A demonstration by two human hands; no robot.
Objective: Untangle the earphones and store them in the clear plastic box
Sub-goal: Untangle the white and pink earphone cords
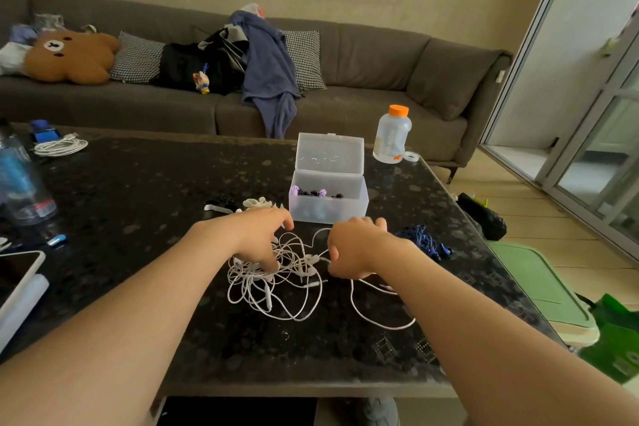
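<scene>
Both forearms reach in over the dark, speckled counter (pixel 138 204). The left hand (pixel 259 239) arches palm-down, fingers curled into the white earphones (pixel 276 290), grasping thin, looping cords at the tangle's far edge. The right hand (pixel 356 249) is curled tight, pinching a strand of the same tangle. The clear plastic box (pixel 328 211), frosted and rectangular with its lid hinged up, stands just beyond both hands.

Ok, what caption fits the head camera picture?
Left hand and right hand pick at tangled white earphones near an open clear plastic box on a dark table.
</scene>
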